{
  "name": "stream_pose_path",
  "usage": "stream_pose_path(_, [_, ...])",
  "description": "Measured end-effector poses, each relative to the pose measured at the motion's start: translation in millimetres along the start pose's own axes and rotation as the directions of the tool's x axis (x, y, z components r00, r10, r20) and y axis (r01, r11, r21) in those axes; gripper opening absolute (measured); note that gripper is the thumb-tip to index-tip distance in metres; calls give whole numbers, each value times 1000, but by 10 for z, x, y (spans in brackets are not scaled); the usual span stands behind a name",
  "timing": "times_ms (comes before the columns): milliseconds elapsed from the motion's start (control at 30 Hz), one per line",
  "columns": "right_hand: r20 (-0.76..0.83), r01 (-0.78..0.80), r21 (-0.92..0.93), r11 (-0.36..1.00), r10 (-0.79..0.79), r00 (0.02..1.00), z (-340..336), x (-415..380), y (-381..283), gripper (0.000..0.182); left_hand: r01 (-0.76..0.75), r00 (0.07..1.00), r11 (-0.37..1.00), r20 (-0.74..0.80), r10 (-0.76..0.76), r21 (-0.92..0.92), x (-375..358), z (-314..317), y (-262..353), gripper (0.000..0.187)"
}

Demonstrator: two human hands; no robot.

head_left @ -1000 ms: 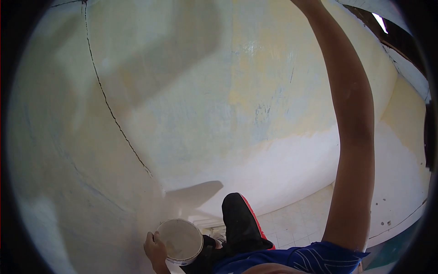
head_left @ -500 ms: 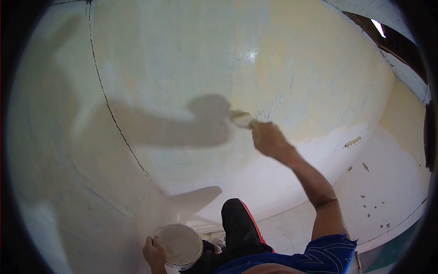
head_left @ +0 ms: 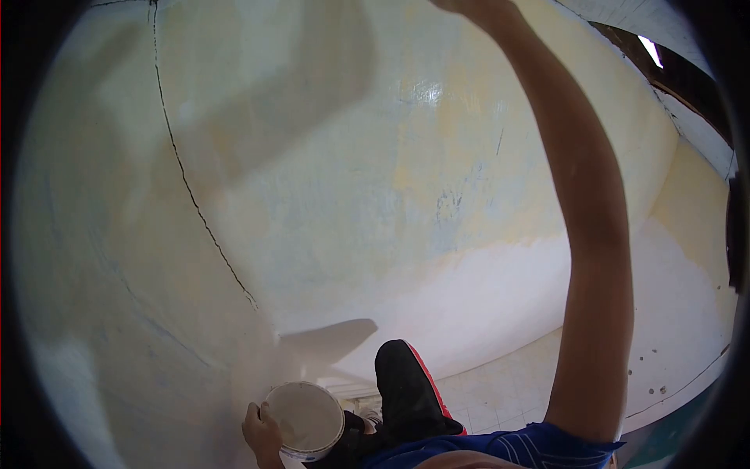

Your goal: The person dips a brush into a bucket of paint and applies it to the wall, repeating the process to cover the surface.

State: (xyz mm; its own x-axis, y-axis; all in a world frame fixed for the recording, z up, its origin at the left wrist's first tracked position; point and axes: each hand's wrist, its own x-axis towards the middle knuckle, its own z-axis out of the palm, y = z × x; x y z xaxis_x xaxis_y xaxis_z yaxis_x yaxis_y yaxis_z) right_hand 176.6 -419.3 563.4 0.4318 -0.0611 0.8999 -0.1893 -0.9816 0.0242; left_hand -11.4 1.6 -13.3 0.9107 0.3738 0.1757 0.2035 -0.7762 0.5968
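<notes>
My left hand [head_left: 260, 430] grips the rim of a round white paint bucket [head_left: 342, 426] at the lower left, thumb over the edge. Pale, whitish paint shows inside the bucket. My right arm stretches far up the wall [head_left: 351, 203], and my right hand [head_left: 469, 6] is cut off by the top edge of the view. The paintbrush it gripped half a second ago lies outside the frame, and most of its fingers are hidden. Yellowish and greenish patches cover the upper wall; the lower band is white.
A long dark crack [head_left: 187, 184] runs down the corner at left. My bent knee [head_left: 406, 383] in black trousers is beside the bucket, above a tiled floor [head_left: 500, 383]. On the right, a side wall [head_left: 680, 313] has small chipped holes. A dark beam [head_left: 664, 70] crosses the upper right.
My right hand has swung up from the middle of the wall to the top edge, taking the paintbrush out of view. My left hand and the bucket have barely moved.
</notes>
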Motion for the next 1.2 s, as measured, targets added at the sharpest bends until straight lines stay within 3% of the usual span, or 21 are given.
stream_pose_path(67, [-1, 55, 124, 991, -55, 998, 306, -339, 97, 24, 21, 1000, 999, 21, -20, -45, -1, -11, -53, 33])
stream_pose_path(100, [-194, 236, 106, 966, -213, 958, 656, -653, 242, 32, 27, 999, 999, 28, -25, -46, -6, -11, -74, 33])
stream_pose_path(200, [77, 47, 94, 994, -54, 996, 1018, -1768, 183, 46, 25, 999, 996, 28, -23, -87, 6, -15, -102, 34])
stream_pose_path(233, [23, 118, 18, 993, -119, 993, 1277, -2252, 251, 50, 45, 998, 995, 46, -41, -89, 12, -19, -97, 34])
stream_pose_path(300, [208, 79, 4, 997, -78, 975, 1418, -3129, 172, 58, 63, 996, 994, 66, -57, -84, 29, -45, -94, 34])
stream_pose_path(400, [586, -82, 49, 995, 38, 809, 1559, -4103, 106, 50, 19, 998, 998, 52, -16, -53, 16, -62, -54, 34])
stream_pose_path(433, [590, -88, 46, 995, 44, 806, 1640, -4194, 169, 50, 24, 998, 998, 62, -20, -62, 17, -80, -28, 34])
stream_pose_path(500, [755, -193, 143, 971, 20, 656, 1714, -4349, 328, 34, 24, 997, 997, 76, -19, -67, 10, -90, -21, 34])
stream_pose_path(533, [712, -263, 220, 939, 30, 702, 1543, -4152, 325, 22, 3, 998, 998, 65, 2, -66, 18, -72, -34, 34])
stream_pose_path(633, [623, -56, 283, 958, -139, 769, 1390, -3272, 496, 23, -16, 998, 998, 57, 19, -55, -5, -75, -31, 34])
stream_pose_path(667, [622, 32, 200, 979, -152, 768, 1351, -2855, 551, 25, -13, 998, 998, 54, 16, -55, -4, -79, -16, 34])
stream_pose_path(733, [544, 68, 224, 972, -183, 819, 1014, -2037, 529, 26, 5, 998, 998, 64, -1, -61, -4, -75, -23, 35])
stream_pose_path(867, [205, 287, -61, 956, -269, 941, 531, -854, 309, 22, -6, 999, 998, 47, 9, -66, -20, -100, 56, 35])
stream_pose_path(900, [216, -125, 248, 961, 71, 974, -244, -1069, -71, 21, -4, 999, 998, 49, 7, -60, -27, -93, 57, 35])
stream_pose_path(933, [115, -3, 118, 993, -11, 993, 20, -676, 74, 19, 0, 998, 997, 59, 5, -76, -25, -82, 49, 35])
stream_pose_path(1000, [-52, 36, 104, 994, -30, 998, 123, -541, 65, 20, 0, 998, 996, 62, 5, -89, -8, -97, 43, 36])
stream_pose_path(1100, [-67, 47, 247, 968, -32, 997, 371, -1039, 33, 20, 55, 994, 995, 95, -47, -82, -16, -95, 26, 36])
stream_pose_path(1133, [-137, 139, 101, 985, -124, 983, 643, -1365, 37, 30, 49, 996, 994, 77, -41, -93, -15, -84, -3, 35])
stream_pose_path(1167, [-11, 64, 66, 996, -64, 998, 906, -1704, 2, 41, 42, 998, 994, 59, -36, -105, -8, -72, -20, 35])
stream_pose_path(1200, [-324, 187, -69, 980, -200, 925, 1371, -2147, 37, 45, 45, 998, 993, 59, -39, -107, -11, -58, -30, 35])
